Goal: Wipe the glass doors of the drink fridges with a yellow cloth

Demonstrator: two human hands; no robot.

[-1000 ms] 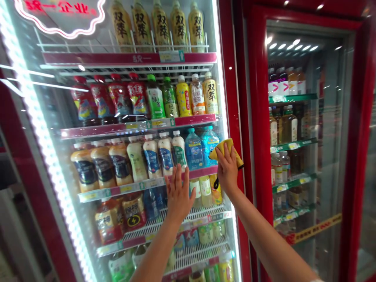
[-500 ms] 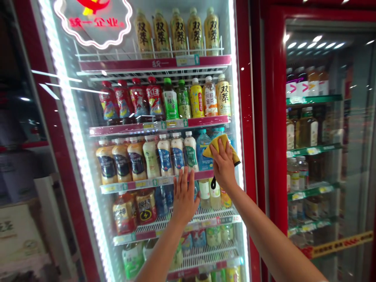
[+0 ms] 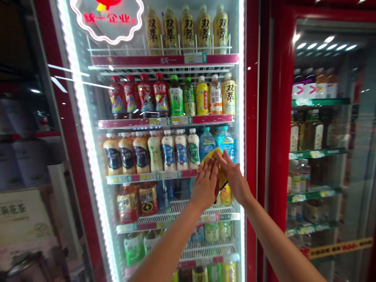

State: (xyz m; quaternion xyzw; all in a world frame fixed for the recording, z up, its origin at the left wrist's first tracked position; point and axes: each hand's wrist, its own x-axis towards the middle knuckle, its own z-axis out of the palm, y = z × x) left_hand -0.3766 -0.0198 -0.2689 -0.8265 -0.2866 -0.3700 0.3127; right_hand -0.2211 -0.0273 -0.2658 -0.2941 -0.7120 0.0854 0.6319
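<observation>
In front of the lit drinks fridge's glass door, both hands meet at a yellow cleaning cloth (image 3: 222,177) with a dark edge and a black loop. My left hand (image 3: 206,187) has its fingers close together over the left part of the cloth; its thumb is hidden. My right hand (image 3: 237,181) grips the right part, fingers pointing up and left. Cloth shows above the fingertips and between the hands. Behind them, through the glass, are blue bottles (image 3: 226,141) and a white bottle with a green label (image 3: 193,148).
Several shelves of bottles fill the fridge, with red-capped bottles (image 3: 146,96) on one. A bright light strip (image 3: 85,149) runs down its left side. A red frame (image 3: 253,117) borders the right, beside another glass-fronted fridge (image 3: 320,149). A round glowing sign (image 3: 107,19) is at the top.
My left hand has moved right and up from the glass onto the cloth. The right hand and cloth have come slightly lower, and the hands are now together. The view has shifted a little.
</observation>
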